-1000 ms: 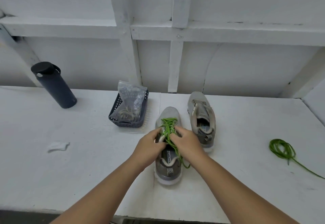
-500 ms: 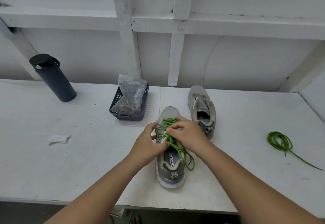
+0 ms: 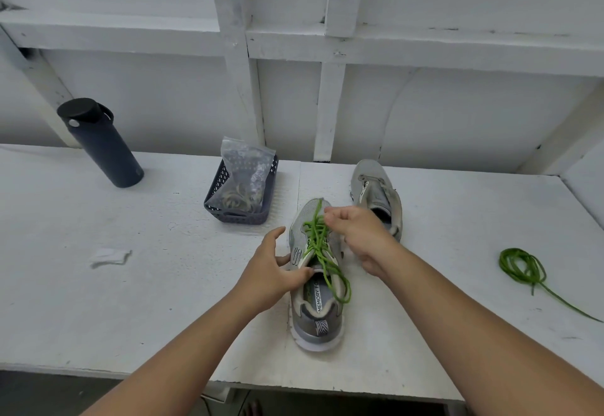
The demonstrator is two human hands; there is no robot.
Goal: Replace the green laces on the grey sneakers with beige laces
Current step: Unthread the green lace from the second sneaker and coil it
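Observation:
A grey sneaker [image 3: 315, 320] lies in the middle of the white table, heel toward me, with a green lace [image 3: 322, 252] loosened across its eyelets and looping over its opening. My left hand [image 3: 273, 273] holds the sneaker's left side at the collar. My right hand [image 3: 358, 232] pinches the green lace near the toe end. The second grey sneaker [image 3: 376, 195] lies behind it without a lace. A removed green lace [image 3: 523, 267] is coiled at the right. Beige laces [image 3: 240, 198] sit in a clear bag inside a dark basket [image 3: 240, 214].
A dark water bottle [image 3: 99, 142] stands at the back left. A crumpled white scrap [image 3: 109, 257] lies at the left of the table [image 3: 98, 311]. A white wooden wall with beams rises behind. The table's front edge is close to me.
My right hand has moved toward the toe and drawn the green lace looser. My left hand has slid off the laces to the sneaker's left side.

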